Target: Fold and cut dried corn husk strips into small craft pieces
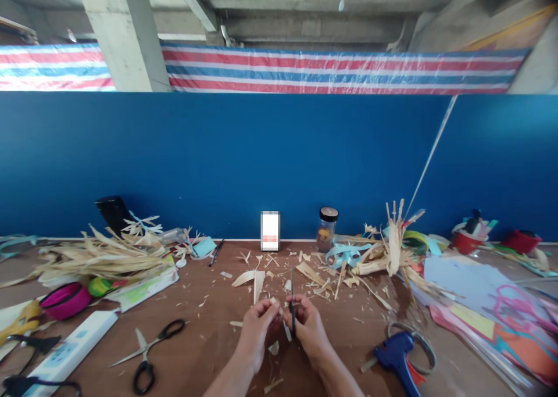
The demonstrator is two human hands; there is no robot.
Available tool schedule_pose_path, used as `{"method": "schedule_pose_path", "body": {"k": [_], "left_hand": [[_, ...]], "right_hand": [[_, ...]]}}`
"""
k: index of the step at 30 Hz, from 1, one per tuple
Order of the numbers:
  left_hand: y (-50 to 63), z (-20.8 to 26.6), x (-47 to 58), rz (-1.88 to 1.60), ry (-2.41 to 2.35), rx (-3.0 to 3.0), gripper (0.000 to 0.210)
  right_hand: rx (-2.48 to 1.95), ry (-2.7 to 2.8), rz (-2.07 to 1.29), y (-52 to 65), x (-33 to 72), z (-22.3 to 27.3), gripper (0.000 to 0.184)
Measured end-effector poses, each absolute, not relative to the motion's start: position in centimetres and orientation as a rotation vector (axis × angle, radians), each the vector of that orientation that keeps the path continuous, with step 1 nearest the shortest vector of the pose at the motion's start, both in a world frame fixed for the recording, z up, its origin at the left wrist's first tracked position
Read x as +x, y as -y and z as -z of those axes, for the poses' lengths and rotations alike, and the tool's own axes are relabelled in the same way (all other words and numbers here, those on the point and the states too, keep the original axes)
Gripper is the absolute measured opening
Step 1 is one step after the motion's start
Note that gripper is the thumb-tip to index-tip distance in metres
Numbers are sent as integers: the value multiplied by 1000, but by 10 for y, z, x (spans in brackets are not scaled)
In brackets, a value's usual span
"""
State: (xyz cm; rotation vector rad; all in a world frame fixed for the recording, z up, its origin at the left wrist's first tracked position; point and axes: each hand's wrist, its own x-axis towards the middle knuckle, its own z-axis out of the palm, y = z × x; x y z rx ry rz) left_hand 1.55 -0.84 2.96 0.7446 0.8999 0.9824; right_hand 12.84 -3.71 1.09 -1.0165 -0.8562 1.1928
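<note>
Near the middle of the brown table, my left hand is closed in a pinch on a small pale piece of dried corn husk. Close beside it, my right hand is wrapped round a pair of dark-handled scissors, whose narrow blades point up and away from me. The blades stand just right of the left fingertips; whether they touch the husk I cannot tell. Beyond the hands lie cut husk strips, and scraps are scattered all around.
Open scissors and a white power strip lie at left, before a husk pile. At right are a blue glue gun, a lidded jar and coloured sheets. A blue partition closes off the back.
</note>
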Motion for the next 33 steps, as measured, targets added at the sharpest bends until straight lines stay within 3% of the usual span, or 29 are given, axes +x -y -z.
{"method": "schedule_pose_path", "body": {"k": [16,33], "left_hand": [[16,-20,17,-892,-977,766,31],[17,-14,26,-1045,-908,682,25]], "right_hand": [[-1061,826,-1163,37,130,-9,44],[-1133,943,-1051,36,126,-9,37]]}}
